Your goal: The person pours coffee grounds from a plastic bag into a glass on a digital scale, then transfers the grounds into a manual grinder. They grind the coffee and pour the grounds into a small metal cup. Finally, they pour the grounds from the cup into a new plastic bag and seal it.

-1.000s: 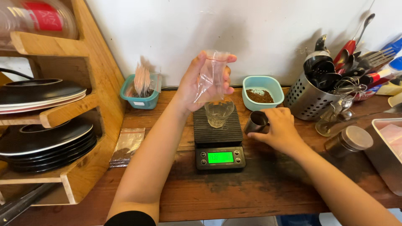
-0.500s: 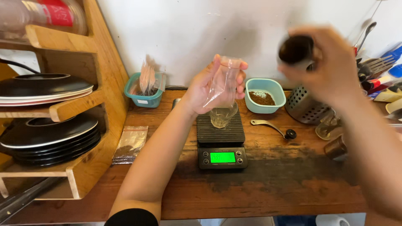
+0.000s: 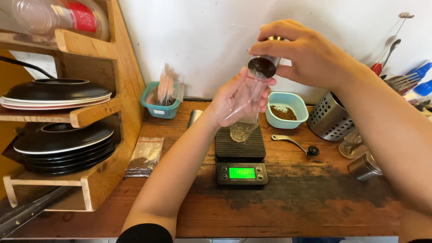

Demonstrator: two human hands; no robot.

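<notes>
My left hand (image 3: pixel 234 96) holds a clear plastic bag (image 3: pixel 245 105) upright, its bottom resting on a black digital scale (image 3: pixel 240 155) with a lit green display. My right hand (image 3: pixel 306 54) grips a small cylindrical metal grinder (image 3: pixel 263 65) and tips its dark open end onto the mouth of the bag. Both hands meet above the scale. A metal crank handle with a black knob (image 3: pixel 294 144) lies on the wooden counter (image 3: pixel 288 207) to the right of the scale.
A light blue bowl of brown grounds (image 3: pixel 288 110) stands behind the scale. A teal tub of sticks (image 3: pixel 163 96) sits at the back left. A wooden rack with dark plates (image 3: pixel 58 135) fills the left. A perforated utensil holder (image 3: pixel 328 119) and small jars (image 3: pixel 364 164) stand on the right. A filled sachet (image 3: pixel 145 155) lies by the rack.
My right hand lifted the grinder from the counter beside the scale and brought it over to the mouth of the bag. The left hand kept the bag on the scale.
</notes>
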